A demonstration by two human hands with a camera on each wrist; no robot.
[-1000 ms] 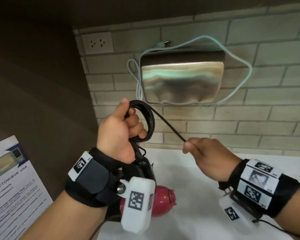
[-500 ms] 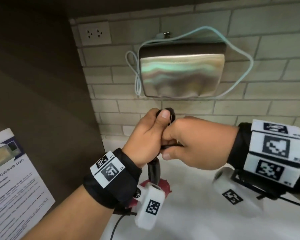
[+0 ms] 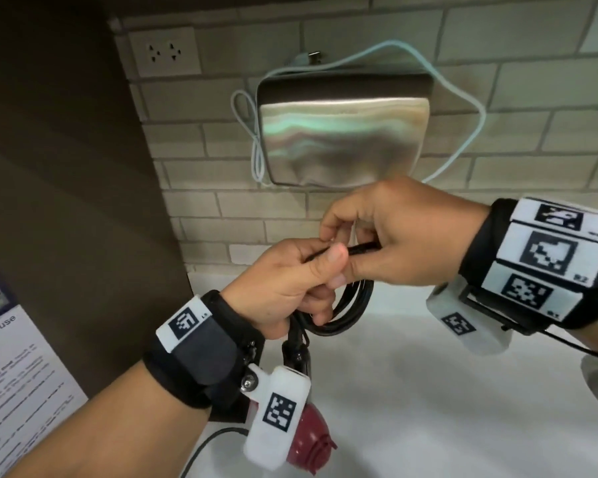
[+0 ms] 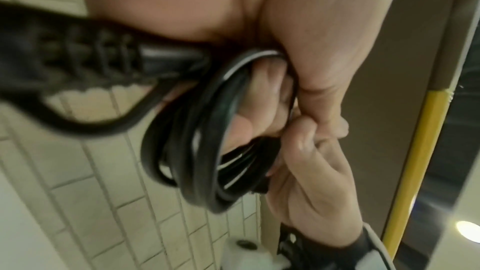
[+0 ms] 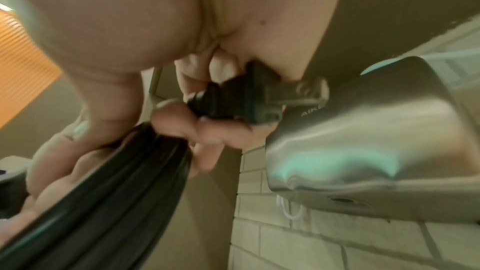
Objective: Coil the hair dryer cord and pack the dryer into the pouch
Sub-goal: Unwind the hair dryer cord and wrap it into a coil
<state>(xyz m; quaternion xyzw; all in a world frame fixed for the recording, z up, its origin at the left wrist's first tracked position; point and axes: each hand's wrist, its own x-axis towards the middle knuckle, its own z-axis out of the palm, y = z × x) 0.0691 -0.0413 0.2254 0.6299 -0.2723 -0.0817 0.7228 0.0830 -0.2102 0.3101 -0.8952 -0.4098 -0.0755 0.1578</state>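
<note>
Cord (image 3: 346, 305) coil pinched in my left hand (image 3: 290, 281); right hand (image 3: 387, 243) grips the plug (image 5: 241, 100). I tuck it snugly through the loops.

Dim warm indoor light; head view fairly sharp; wrist views motion-blurred, edges bent by wide lens.

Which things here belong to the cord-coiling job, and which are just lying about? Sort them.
Job:
- black cord coil, held by left hand
- plug, pinched by right hand
- red hair dryer

Lying about:
- wall hand dryer
- pale cable
- wall socket
- microwave notice
</note>
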